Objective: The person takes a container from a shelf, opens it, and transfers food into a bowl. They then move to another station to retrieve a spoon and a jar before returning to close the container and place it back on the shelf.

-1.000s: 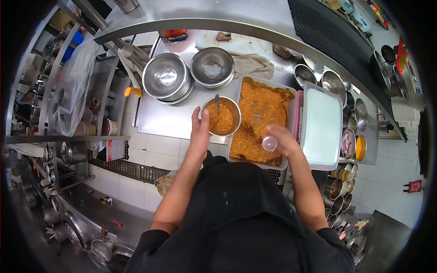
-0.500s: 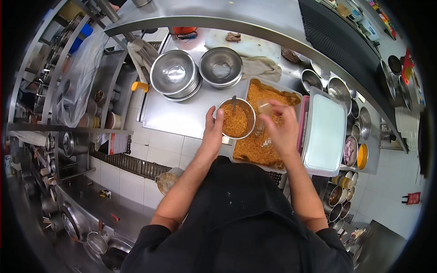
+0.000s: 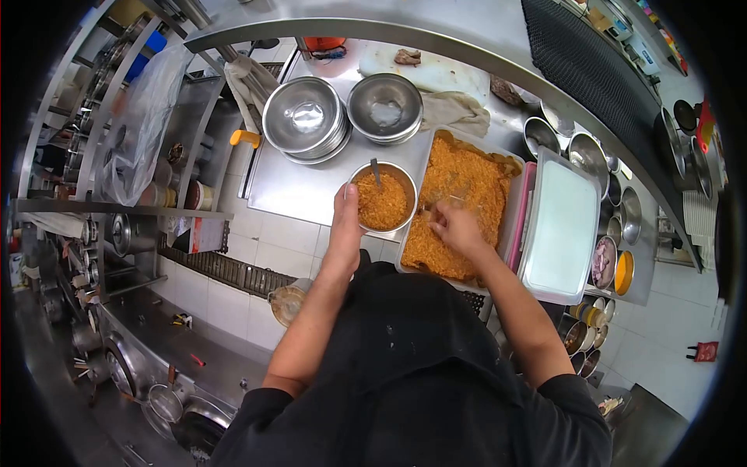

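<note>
Both hands at the crumb-filled containers.
The left hand (image 3: pixel 345 227) grips a metal bowl (image 3: pixel 413 187) beside the tub (image 3: pixel 517 204); the right hand (image 3: pixel 457 227), fingers curled, is over the tub's crumbs (image 3: pixel 475 175), its grip unclear.

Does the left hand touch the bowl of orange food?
Touching. The head view shows the left hand against the left side of the bowl.

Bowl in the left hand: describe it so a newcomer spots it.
Find the large tub of orange crumbs at the steel counter. Just left of it, the left hand cups a small steel bowl. Unlike the stacked bowls beyond, it holds orange crumbs with a metal handle sticking up.
</note>
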Demonstrator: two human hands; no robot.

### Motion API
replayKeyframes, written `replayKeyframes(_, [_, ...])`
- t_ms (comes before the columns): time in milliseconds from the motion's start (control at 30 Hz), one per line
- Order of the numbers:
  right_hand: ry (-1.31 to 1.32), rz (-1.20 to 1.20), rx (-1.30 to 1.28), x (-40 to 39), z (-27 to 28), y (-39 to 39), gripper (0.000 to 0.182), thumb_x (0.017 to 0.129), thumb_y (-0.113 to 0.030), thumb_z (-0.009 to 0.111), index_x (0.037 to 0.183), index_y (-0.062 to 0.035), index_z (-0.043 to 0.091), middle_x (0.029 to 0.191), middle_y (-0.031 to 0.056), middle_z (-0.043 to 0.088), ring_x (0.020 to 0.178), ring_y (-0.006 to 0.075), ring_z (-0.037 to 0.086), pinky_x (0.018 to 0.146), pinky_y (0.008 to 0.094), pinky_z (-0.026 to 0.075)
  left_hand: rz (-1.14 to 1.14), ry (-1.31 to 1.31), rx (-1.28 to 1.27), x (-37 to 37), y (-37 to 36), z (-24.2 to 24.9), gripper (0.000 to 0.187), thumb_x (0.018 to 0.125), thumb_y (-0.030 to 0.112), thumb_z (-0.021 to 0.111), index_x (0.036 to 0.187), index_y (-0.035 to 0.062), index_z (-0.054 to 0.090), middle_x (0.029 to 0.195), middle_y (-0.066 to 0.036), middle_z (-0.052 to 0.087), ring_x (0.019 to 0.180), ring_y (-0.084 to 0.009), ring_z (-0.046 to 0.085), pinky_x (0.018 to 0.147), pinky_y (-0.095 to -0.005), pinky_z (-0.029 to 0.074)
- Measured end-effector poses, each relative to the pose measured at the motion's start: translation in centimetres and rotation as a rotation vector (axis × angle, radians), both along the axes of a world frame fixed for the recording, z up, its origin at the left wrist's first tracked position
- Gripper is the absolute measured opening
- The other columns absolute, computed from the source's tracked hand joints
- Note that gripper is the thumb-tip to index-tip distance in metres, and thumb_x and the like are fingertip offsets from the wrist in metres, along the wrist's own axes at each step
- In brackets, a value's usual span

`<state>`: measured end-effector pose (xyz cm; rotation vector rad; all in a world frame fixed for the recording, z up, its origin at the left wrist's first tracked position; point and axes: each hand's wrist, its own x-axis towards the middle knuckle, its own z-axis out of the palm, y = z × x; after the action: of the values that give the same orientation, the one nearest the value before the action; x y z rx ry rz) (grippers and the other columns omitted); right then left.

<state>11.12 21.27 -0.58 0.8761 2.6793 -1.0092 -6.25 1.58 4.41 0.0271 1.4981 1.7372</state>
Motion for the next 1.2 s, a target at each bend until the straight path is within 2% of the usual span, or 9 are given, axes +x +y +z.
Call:
replayKeyframes(100, [0.216, 0.025, -0.168, 1.5, -3.0, 1.0, 0.021, 0.092, -0.017, 0.075, 0.104, -0.0059, 0.062, 0.083, 0.0107, 0.070, 0.074, 0.0259, 0.070, 0.068, 0.0378, 0.055, 0.003, -0.004, -0.001, 0.1, 0.3, 0.3, 0.076, 0.106, 0.061, 0.044, 0.157, 0.0057, 0.030, 0.152, -0.017, 0.043, 0.138, -0.0277, 0.048, 0.109, -0.0463, 0.044])
replayKeyframes(200, [-0.012, -0.238, -0.668, 1.8, -1.4, 1.8, 0.018, 0.095, -0.016, 0.074, 0.102, -0.0042, 0.063, 0.083, 0.0039, 0.068, 0.073, 0.0138, 0.067, 0.064, 0.0275, 0.054, -0.022, 0.016, -0.033, 0.1, 0.7, 1.1, 0.076, 0.106, 0.059, 0.046, 0.157, 0.0052, 0.029, 0.152, -0.020, 0.043, 0.138, -0.0279, 0.047, 0.109, -0.0454, 0.044])
replayKeyframes(400, [0.265, -0.644, -1.046, 4.2, 2.3, 3.5, 0.014, 0.097, -0.015, 0.074, 0.103, -0.0061, 0.064, 0.086, -0.0019, 0.064, 0.068, 0.0077, 0.061, 0.060, 0.0236, 0.052, -0.098, 0.128, -0.107, -0.3, 0.7, 0.4, 0.081, 0.105, 0.059, 0.050, 0.160, 0.0040, 0.027, 0.152, -0.025, 0.041, 0.139, -0.0294, 0.045, 0.110, -0.0429, 0.042])
replayKeyframes(600, [0.602, -0.639, -0.665, 2.9, 10.7, 2.0, 0.016, 0.097, -0.014, 0.074, 0.105, -0.0055, 0.064, 0.086, -0.0024, 0.064, 0.072, 0.0060, 0.063, 0.063, 0.0225, 0.052, -0.154, 0.045, -0.088, 1.2, 1.9, 3.1, 0.081, 0.104, 0.058, 0.054, 0.160, 0.0056, 0.027, 0.150, -0.024, 0.043, 0.138, -0.0297, 0.046, 0.109, -0.0417, 0.043])
replayKeyframes(700, [0.589, -0.480, -0.286, 0.5, 13.3, -1.4, 0.023, 0.091, -0.015, 0.079, 0.105, -0.0051, 0.065, 0.089, 0.0017, 0.068, 0.081, 0.0124, 0.066, 0.070, 0.0284, 0.054, -0.221, -0.015, -0.035, 2.0, 2.6, 3.2, 0.079, 0.104, 0.060, 0.051, 0.159, 0.0080, 0.028, 0.150, -0.020, 0.044, 0.137, -0.0287, 0.046, 0.109, -0.0437, 0.044])
replayKeyframes(800, [0.621, -0.005, 0.534, -1.5, 14.5, -3.4, 0.031, 0.082, -0.017, 0.084, 0.105, -0.0054, 0.066, 0.099, 0.0065, 0.072, 0.092, 0.0228, 0.067, 0.081, 0.0355, 0.054, -0.334, -0.101, -0.025, 2.3, 3.0, 2.6, 0.076, 0.105, 0.063, 0.043, 0.159, 0.0112, 0.028, 0.155, -0.015, 0.043, 0.141, -0.0272, 0.045, 0.110, -0.0510, 0.043])
replayKeyframes(900, [0.672, -0.080, 0.463, -1.6, 15.3, -4.0, 0.034, 0.078, -0.018, 0.085, 0.103, -0.0058, 0.067, 0.108, 0.0086, 0.072, 0.101, 0.0309, 0.065, 0.087, 0.0403, 0.053, -0.368, -0.172, 0.008, 2.2, 2.8, 1.6, 0.073, 0.107, 0.063, 0.039, 0.159, 0.0129, 0.028, 0.157, -0.012, 0.043, 0.143, -0.0260, 0.045, 0.112, -0.0552, 0.041])
replayKeyframes(1033, [0.678, -0.315, 0.480, 0.0, 12.7, -1.2, 0.030, 0.080, -0.017, 0.084, 0.103, -0.0061, 0.067, 0.108, 0.0103, 0.072, 0.101, 0.0325, 0.065, 0.087, 0.0422, 0.052, -0.317, -0.216, 0.002, 1.8, 1.5, 1.0, 0.071, 0.108, 0.061, 0.037, 0.159, 0.0122, 0.029, 0.155, -0.012, 0.046, 0.143, -0.0257, 0.047, 0.114, -0.0551, 0.040])
replayKeyframes(1200, [0.077, -0.388, 0.403, 2.6, 1.4, 3.3, 0.024, 0.087, -0.021, 0.076, 0.101, -0.0058, 0.064, 0.104, 0.0147, 0.073, 0.096, 0.0370, 0.068, 0.081, 0.0480, 0.054, -0.225, -0.141, 0.038, 0.4, -0.8, -0.6, 0.074, 0.107, 0.063, 0.036, 0.157, 0.0092, 0.030, 0.156, -0.014, 0.043, 0.142, -0.0273, 0.046, 0.112, -0.0548, 0.041])
